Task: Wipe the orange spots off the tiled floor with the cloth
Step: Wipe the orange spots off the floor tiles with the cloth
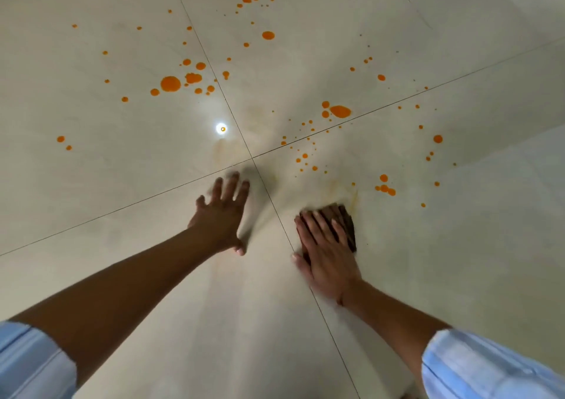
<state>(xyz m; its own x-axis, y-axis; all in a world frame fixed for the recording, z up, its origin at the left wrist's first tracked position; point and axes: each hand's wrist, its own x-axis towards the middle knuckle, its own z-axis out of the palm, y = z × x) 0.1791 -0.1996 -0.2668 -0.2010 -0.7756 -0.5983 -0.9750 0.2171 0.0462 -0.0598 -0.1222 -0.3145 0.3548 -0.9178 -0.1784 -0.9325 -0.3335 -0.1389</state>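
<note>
Bare tiled floor [458,261] all round — only flat orange spots [170,83] ahead.

glossy smooth tiled floor [428,261] — dark cloth [347,221], light-blue fabric sleeves [477,368]

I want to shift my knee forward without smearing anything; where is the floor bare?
Bare: the pale tiled floor between the forearms, below the left hand and the right hand pressing the brown cloth; also right of that cloth. Crowded: orange spots beyond both hands.
</note>
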